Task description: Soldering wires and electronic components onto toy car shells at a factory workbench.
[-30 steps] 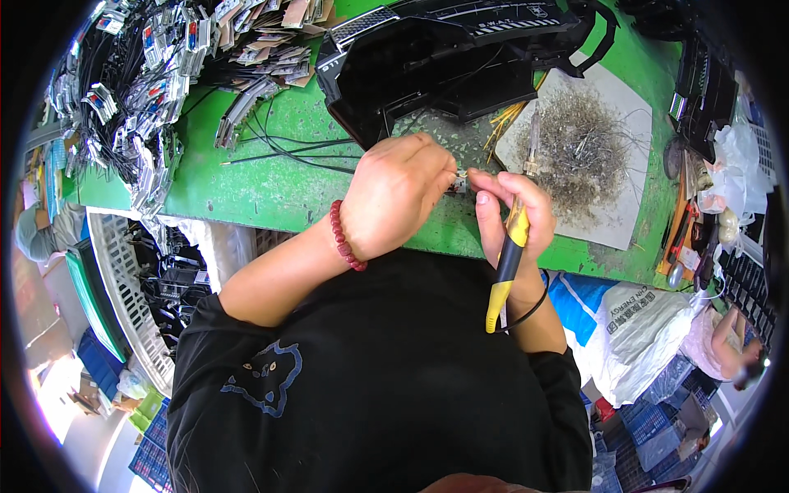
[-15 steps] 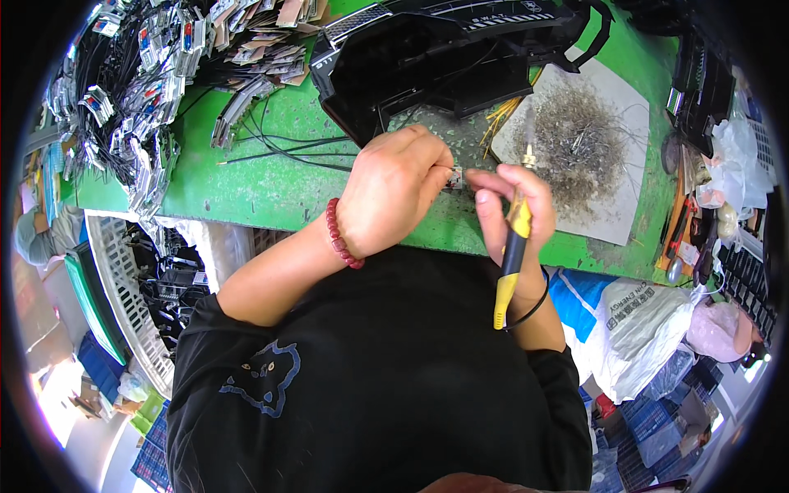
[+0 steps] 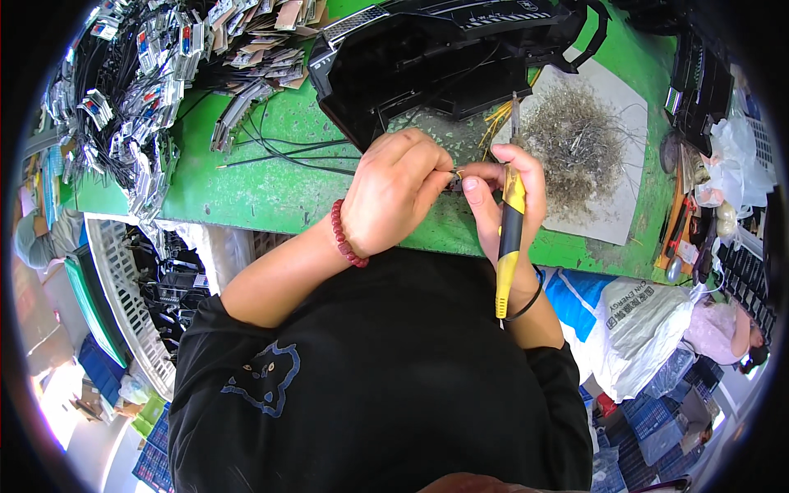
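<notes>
My left hand (image 3: 393, 193), closed with thumb and fingers pinched, grips a small electrical part (image 3: 455, 176) at the table's near edge. Fingertips cover most of that part. Thin black wires (image 3: 308, 156) run from the left toward this hand. In my right hand (image 3: 524, 193) rests a soldering iron (image 3: 510, 238) with a yellow and black handle, its metal tip pointing away from me. The thumb and forefinger of the same hand meet the small part beside my left fingertips.
Beyond my hands lies a black plastic toy car shell (image 3: 394, 78). A pale board (image 3: 604, 228) on the right bears a heap of fine wire scraps (image 3: 575, 140). Bundles of wired small boards (image 3: 156, 90) pile up at far left. Yellow wires (image 3: 500, 117) lie near the shell.
My right hand has moved slightly left, its fingers now against the small part by my left fingertips. The soldering iron has turned more upright. My left hand stays nearly in place.
</notes>
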The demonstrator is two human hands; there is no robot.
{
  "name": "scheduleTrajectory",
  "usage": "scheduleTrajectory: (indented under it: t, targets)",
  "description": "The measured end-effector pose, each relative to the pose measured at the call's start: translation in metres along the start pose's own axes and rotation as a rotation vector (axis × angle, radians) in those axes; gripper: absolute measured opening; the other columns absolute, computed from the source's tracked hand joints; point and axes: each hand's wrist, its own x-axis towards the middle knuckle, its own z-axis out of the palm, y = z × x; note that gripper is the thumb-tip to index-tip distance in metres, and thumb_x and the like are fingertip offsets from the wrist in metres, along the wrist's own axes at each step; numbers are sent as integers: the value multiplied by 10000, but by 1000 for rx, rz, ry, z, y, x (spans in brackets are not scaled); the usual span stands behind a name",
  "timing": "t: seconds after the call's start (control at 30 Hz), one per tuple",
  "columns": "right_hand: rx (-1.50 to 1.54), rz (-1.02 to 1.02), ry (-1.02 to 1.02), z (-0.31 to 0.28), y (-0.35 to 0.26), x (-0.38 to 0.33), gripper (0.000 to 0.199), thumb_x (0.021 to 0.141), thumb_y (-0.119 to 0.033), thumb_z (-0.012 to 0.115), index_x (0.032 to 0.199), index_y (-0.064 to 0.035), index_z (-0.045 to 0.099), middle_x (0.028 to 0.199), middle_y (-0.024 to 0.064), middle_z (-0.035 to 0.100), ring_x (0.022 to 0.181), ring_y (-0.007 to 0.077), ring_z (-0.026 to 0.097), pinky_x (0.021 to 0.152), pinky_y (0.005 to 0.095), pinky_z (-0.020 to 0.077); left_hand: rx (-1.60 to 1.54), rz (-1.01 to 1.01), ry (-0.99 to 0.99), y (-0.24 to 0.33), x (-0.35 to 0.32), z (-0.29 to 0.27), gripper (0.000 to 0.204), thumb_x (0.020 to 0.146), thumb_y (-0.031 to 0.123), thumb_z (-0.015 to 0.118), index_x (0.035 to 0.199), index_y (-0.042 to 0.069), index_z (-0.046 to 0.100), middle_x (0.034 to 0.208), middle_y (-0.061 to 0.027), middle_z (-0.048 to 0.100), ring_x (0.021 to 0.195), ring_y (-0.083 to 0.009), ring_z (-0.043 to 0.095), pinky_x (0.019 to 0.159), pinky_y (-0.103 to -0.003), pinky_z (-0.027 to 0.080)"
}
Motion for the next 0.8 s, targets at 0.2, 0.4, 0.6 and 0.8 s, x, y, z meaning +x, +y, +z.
scheduleTrajectory:
  t: [0.2,0.4,0.6,0.8]
  targets:
    - [52,-18,22,4,1,-1,377,827,2,671,1152,-23,482,798,82,661,683,74,594,588,182,445,-26,4,6,-3,-1,1,160,697,-4,691,799,40,575,777,-91,575,735,-296,570,655,-385,458]
    - [120,6,65,5,2,2,407,803,34,673,1150,-22,467,780,67,647,654,60,567,574,186,446,-16,3,-17,-3,-2,1,161,698,2,695,806,39,580,774,-92,577,728,-300,572,650,-388,460]
    - [24,-47,37,6,6,0,423,774,66,673,1133,-35,474,776,58,643,630,71,576,553,187,455,-3,-2,-23,-2,-1,0,149,703,20,697,804,42,590,773,-91,585,720,-302,577,650,-389,464]
    - [-182,-298,63,4,6,5,395,753,73,692,1097,-33,530,757,59,644,638,92,611,573,212,497,-31,-59,-52,2,3,-4,109,714,54,694,771,48,602,751,-85,587,705,-298,580,641,-388,463]
